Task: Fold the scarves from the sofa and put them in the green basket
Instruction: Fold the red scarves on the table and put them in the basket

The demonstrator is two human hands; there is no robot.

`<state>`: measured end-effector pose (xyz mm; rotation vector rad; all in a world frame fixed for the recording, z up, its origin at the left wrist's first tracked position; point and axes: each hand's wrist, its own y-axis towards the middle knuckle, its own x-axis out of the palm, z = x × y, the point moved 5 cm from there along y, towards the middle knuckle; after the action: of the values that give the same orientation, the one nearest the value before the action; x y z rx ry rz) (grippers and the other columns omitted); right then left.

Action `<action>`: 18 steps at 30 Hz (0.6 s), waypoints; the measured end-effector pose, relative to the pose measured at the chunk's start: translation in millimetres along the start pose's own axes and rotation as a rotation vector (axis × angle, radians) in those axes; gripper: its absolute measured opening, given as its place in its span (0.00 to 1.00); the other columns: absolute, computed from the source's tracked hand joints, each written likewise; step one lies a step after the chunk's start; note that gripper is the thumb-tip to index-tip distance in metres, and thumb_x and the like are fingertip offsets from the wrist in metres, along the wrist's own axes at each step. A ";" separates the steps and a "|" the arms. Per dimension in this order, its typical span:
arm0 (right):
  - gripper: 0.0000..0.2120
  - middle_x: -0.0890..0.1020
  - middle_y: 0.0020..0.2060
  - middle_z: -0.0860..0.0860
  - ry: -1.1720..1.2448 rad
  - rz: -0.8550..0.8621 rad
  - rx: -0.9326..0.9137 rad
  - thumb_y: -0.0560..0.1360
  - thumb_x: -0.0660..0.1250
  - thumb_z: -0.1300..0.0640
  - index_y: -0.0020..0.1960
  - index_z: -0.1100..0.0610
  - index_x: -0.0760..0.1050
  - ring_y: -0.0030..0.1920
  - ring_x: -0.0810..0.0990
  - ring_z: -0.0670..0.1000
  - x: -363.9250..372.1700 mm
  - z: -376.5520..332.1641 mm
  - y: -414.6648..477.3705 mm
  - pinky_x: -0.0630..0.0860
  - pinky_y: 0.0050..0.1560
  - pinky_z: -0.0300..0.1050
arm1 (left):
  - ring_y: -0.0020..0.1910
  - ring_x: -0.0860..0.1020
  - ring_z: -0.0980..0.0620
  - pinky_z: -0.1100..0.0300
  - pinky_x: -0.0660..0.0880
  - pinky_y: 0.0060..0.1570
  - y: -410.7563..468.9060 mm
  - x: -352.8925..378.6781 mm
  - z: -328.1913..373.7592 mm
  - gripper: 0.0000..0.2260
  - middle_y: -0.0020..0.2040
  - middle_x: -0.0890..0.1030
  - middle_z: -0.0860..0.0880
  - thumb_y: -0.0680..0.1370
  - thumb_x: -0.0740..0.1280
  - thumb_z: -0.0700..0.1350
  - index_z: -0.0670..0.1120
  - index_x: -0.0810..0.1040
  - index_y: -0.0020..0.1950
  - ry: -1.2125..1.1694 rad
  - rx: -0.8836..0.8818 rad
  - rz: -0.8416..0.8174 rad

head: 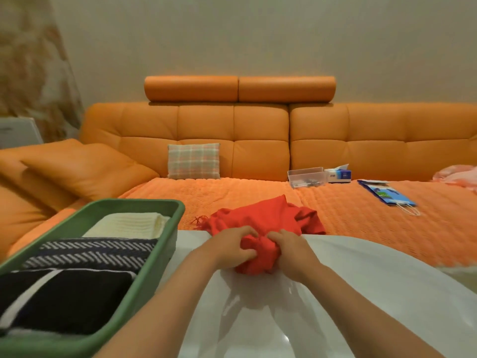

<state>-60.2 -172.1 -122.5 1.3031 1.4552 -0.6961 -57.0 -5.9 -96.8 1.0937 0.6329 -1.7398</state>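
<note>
Presently the green basket (pixel 157 257) on the glossy white table (pixel 374 293) holds three folded scarves in a row: cream knit (pixel 129 224), navy herringbone (pixel 90 253), black with a white stripe (pixel 62 299). The red scarf (pixel 268 220) lies bunched across the table's far edge and the sofa's (pixel 232 135) orange quilted seat. Left hand (pixel 233 248) and right hand (pixel 287 250) grip it, fingers curled into the cloth.

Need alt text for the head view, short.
The left hand and right hand grip a bunched red scarf at the edge of a white table before an orange sofa. At left, a green basket holds three folded scarves: cream, navy-striped, black.
</note>
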 end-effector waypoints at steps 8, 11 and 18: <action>0.32 0.72 0.55 0.51 0.029 -0.089 0.007 0.72 0.62 0.66 0.72 0.43 0.71 0.56 0.76 0.56 6.1 -25.8 -110.9 0.73 0.54 0.48 | 0.52 0.79 0.48 0.59 0.72 0.50 -111.3 31.9 7.0 0.12 0.53 0.83 0.49 0.79 0.61 0.40 0.50 0.82 0.55 -0.013 -0.053 0.096; 0.41 0.66 0.64 0.51 -0.005 -0.102 0.028 0.72 0.63 0.66 0.79 0.43 0.55 0.61 0.75 0.57 2.7 -32.1 -139.4 0.74 0.57 0.50 | 0.53 0.79 0.43 0.55 0.74 0.50 -137.3 23.3 6.4 0.12 0.55 0.82 0.46 0.79 0.57 0.41 0.51 0.77 0.56 0.073 -0.155 0.163; 0.21 0.75 0.62 0.50 -0.285 -0.162 0.066 0.76 0.64 0.57 0.66 0.41 0.74 0.61 0.75 0.56 -23.2 -23.0 -161.4 0.74 0.59 0.49 | 0.61 0.78 0.44 0.51 0.76 0.55 -175.9 -13.6 1.0 0.15 0.62 0.79 0.46 0.79 0.56 0.38 0.47 0.75 0.63 0.515 -0.497 0.142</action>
<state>-222.5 -199.7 -126.3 1.0916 1.3214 -1.0015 -215.3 72.1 -94.4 1.1891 1.1980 -1.0863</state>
